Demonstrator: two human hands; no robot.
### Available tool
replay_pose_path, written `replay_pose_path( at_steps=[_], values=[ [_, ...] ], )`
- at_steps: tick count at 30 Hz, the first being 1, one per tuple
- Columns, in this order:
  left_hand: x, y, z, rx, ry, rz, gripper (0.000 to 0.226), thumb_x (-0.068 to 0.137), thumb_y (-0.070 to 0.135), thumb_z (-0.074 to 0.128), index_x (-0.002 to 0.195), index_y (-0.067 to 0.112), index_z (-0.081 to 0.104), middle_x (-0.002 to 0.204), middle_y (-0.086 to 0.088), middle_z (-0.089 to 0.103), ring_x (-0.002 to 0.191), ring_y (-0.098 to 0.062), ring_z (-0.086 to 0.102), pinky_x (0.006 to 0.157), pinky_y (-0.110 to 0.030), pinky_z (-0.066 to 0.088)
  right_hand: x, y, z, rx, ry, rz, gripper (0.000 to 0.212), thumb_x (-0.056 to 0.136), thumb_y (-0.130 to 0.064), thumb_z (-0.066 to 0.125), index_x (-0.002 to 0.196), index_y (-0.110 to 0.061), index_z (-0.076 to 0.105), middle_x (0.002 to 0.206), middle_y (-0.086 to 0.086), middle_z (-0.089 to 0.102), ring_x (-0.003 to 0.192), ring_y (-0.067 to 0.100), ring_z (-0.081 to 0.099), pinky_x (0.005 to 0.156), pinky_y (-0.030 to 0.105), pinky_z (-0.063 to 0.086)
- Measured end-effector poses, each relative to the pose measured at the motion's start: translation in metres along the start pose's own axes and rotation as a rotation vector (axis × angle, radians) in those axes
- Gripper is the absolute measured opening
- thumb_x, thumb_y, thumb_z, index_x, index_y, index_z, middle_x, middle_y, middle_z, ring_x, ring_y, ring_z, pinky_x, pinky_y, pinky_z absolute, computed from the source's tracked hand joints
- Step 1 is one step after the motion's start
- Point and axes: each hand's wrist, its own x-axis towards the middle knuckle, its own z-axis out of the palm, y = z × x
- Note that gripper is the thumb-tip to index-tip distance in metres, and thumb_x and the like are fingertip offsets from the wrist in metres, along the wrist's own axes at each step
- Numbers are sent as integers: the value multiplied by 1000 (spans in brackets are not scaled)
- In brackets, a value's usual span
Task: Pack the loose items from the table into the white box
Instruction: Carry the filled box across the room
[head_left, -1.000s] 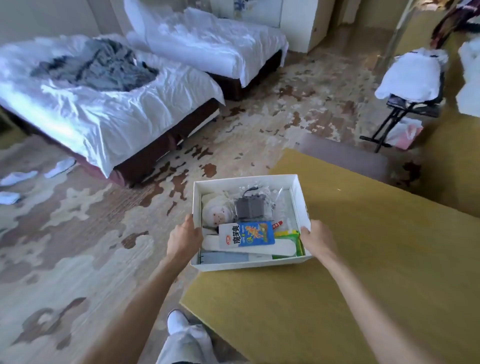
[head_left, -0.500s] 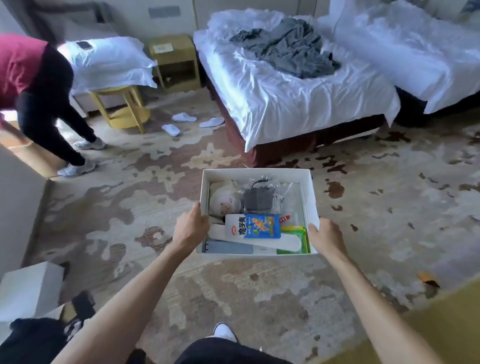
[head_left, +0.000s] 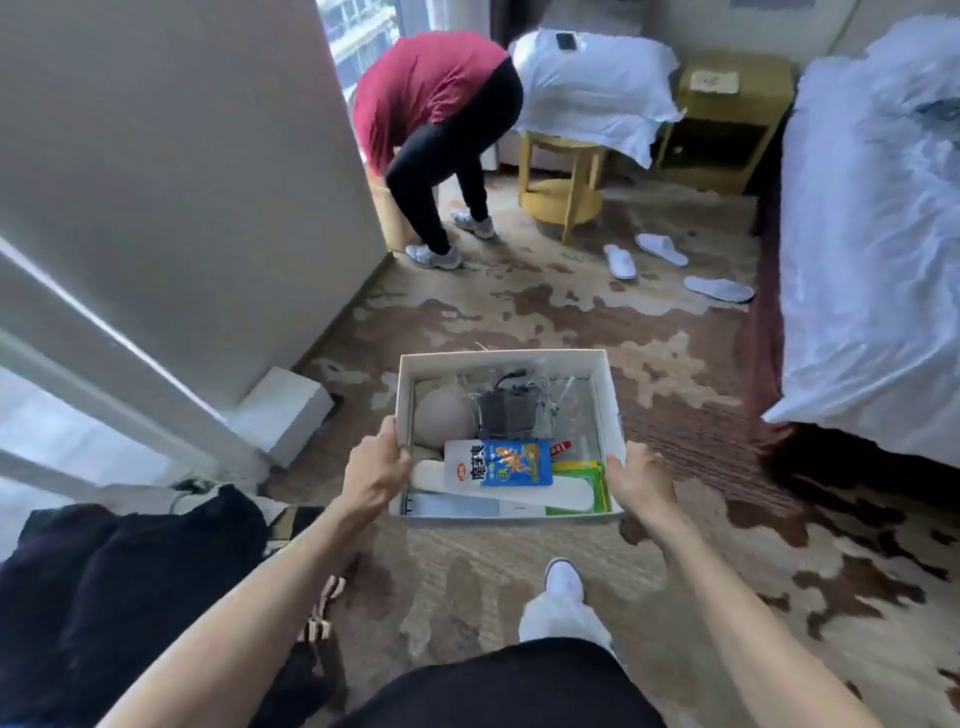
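I carry the white box (head_left: 501, 359) in the air above the patterned carpet, in front of my body. My left hand (head_left: 375, 470) grips its left wall, thumb over the rim. My right hand (head_left: 640, 480) grips its right wall near the front corner. Inside lie a blue and white snack packet (head_left: 498, 462), a black item in a clear bag (head_left: 511, 410), a round pale object (head_left: 441, 415), a long white flat piece (head_left: 563, 493) and green packets (head_left: 582, 475). The table is out of view.
A person in a red top (head_left: 431, 104) bends over by the window ahead. A wall (head_left: 182, 182) and a white block (head_left: 283, 410) stand left, dark clothing (head_left: 119, 587) lower left, a bed (head_left: 872, 234) right. White slippers (head_left: 665, 260) and a yellow round table (head_left: 563, 182) lie ahead.
I have turned left away from the yellow table with the box held in both hands. The beds slid right in view; the wall and the bending person are now ahead.
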Motion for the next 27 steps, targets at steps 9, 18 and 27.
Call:
replay_pose_path(
  at_steps=[9,18,27],
  values=[
    [52,-27,-33,-94,160,-481,10,90,20,42,96,12,40,91,-27,66,84,-46,62,74,-48,51,150,-136,24,-79,-281,-391,22,91,-19,49,92,-6,67,89,21,69,85,39,63,69,40,45],
    [98,-113,-43,-287,289,-846,28,86,14,40,114,13,45,90,-19,63,77,-35,55,65,-39,42,226,-296,112,-255,-436,-685,14,89,-14,51,83,-8,62,85,19,68,79,37,59,66,35,36],
    [187,-198,-68,-349,218,-943,14,80,17,38,90,25,33,79,-10,59,75,-35,54,74,-48,49,284,-422,191,-367,-467,-722,19,91,-14,51,96,-3,67,92,24,70,90,41,63,68,36,39]
  ],
)
